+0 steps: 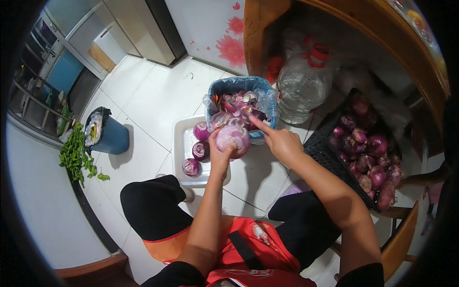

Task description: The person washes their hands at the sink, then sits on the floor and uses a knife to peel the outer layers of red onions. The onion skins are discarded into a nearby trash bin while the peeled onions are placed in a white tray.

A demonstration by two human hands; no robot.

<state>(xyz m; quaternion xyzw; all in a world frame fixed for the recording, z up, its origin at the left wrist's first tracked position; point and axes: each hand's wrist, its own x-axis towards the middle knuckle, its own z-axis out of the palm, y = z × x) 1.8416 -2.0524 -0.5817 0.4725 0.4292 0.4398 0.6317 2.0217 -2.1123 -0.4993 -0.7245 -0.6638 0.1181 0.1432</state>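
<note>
My left hand [219,152] grips a large partly peeled red onion [233,140] beside the near rim of a blue bin [270,107] lined with clear plastic. Onion skins and scraps [233,102] fill the bin's upper part. My right hand [278,138] is to the right of the onion, index finger pointing along a small knife [241,111] whose blade reaches over the scraps; the handle is hidden in the palm. Left of the onion, several trimmed red onions [200,150] lie in a white plastic tray [175,143] on the floor.
A black plastic crate [322,143] of unpeeled red onions stands at the right. Behind it, a large clear water bottle [304,82] sits under a wooden table [256,28]. At the left are a second blue bin [116,134] and green peppers [75,154] on the tiled floor.
</note>
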